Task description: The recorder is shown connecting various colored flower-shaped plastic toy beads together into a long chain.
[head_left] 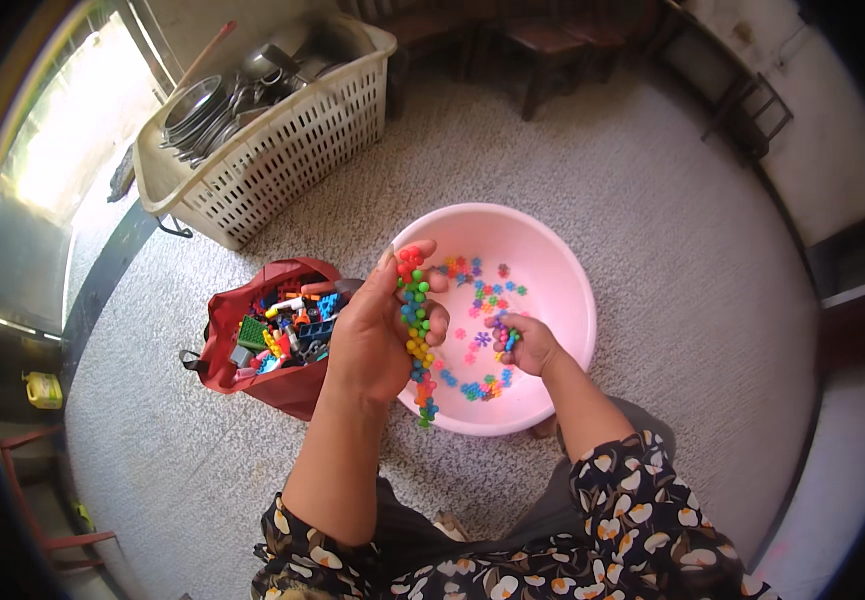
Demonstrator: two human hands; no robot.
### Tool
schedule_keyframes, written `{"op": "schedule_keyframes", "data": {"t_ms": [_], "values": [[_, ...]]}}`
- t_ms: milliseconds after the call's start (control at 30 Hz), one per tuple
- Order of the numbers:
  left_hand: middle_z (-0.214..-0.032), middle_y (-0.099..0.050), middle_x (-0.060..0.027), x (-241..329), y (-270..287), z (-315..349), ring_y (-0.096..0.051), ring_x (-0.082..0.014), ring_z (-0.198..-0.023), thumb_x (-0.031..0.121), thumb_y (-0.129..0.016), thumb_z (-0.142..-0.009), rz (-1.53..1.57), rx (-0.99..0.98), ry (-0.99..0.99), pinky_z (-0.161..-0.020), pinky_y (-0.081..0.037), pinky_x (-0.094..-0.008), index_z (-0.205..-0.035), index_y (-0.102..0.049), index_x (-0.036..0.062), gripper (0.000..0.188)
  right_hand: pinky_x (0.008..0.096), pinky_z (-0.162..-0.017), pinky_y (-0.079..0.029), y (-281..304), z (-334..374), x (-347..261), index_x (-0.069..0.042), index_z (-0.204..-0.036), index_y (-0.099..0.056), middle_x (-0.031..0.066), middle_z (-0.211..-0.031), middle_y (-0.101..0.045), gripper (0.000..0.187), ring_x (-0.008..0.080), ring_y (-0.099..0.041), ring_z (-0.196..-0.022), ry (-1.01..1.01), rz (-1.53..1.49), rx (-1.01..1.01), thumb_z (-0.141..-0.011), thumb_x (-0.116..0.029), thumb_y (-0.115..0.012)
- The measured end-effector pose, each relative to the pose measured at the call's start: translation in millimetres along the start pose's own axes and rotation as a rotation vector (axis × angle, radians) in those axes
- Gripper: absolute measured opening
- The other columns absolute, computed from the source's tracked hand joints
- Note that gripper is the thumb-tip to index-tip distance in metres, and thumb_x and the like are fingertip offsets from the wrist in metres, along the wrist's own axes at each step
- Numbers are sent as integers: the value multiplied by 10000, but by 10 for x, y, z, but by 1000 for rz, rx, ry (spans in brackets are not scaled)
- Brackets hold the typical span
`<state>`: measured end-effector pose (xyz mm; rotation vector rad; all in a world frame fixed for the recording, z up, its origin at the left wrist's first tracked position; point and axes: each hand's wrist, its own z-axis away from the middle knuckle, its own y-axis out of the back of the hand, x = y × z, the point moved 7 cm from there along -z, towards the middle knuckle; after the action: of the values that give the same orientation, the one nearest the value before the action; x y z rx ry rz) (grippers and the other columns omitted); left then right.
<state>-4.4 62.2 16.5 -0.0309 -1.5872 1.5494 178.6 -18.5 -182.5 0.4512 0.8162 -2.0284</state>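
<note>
My left hand (370, 345) is raised over the left rim of a pink basin (547, 250), its fingers curled round a chain of linked snowflake-shaped connector pieces (418, 322). Red, green, blue, yellow and orange knobs show along the chain, and its lower end hangs past the palm. Inside the basin my right hand (534, 345) is closed on a few small connector pieces (508, 338), one of them blue. More loose connector pieces (482, 388) in many colours lie scattered on the basin floor around it.
A red fabric bag (297, 398) full of mixed building blocks (287, 330) stands left of the basin. Farther back is a cream slatted basket (282, 170) holding pots and metal dishes. Wooden chairs (542, 45) line the far wall, and a yellow jug (43, 390) sits at far left.
</note>
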Motion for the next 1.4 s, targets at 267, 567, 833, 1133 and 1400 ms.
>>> {"op": "schedule_keyframes", "data": {"t_ms": [267,567,833,1133,1400], "values": [[-848,-540,-62,-191,-113,47,-494,-165,-561,403,-469,-865,-32,-182,46,-499,-404,-236,-1106,-513,53,427,184,-435,-312,-756,928,-961,19,-1057,-520,35,-719,-515,242,87,-426,-499,296,-50,-259,-869,-119,-454],[-875,-567,-86,-506,-225,-65,-558,-180,-620,327,-513,-854,-80,-269,137,-561,-466,-262,-1112,-507,60,371,158,-426,-303,-868,1282,-1269,-8,-1014,-552,25,-757,-531,200,42,-399,-486,495,79,-210,-833,-95,-540],[-873,-603,-104,-744,-346,-278,-565,-162,-642,229,-591,-823,-308,-259,154,-589,-473,-262,-1085,-550,26,334,194,-544,-423,-665,1623,-1518,8,-980,-587,15,-829,-589,209,74,-487,-573,842,355,-87,-785,-66,-603],[-852,-605,-69,-918,-413,-279,-560,-118,-642,205,-614,-812,-445,-282,187,-583,-466,-229,-1098,-550,7,353,238,-639,-472,-632,1782,-1508,4,-951,-608,98,-797,-638,199,119,-598,-704,1072,745,-34,-760,-51,-622],[-803,-607,-47,-828,-363,-241,-553,-86,-611,161,-619,-807,-607,-220,179,-554,-463,-203,-1063,-576,-5,308,270,-686,-489,-699,1758,-1481,5,-979,-608,137,-858,-645,248,189,-634,-762,1119,852,-55,-738,-50,-631]]}}
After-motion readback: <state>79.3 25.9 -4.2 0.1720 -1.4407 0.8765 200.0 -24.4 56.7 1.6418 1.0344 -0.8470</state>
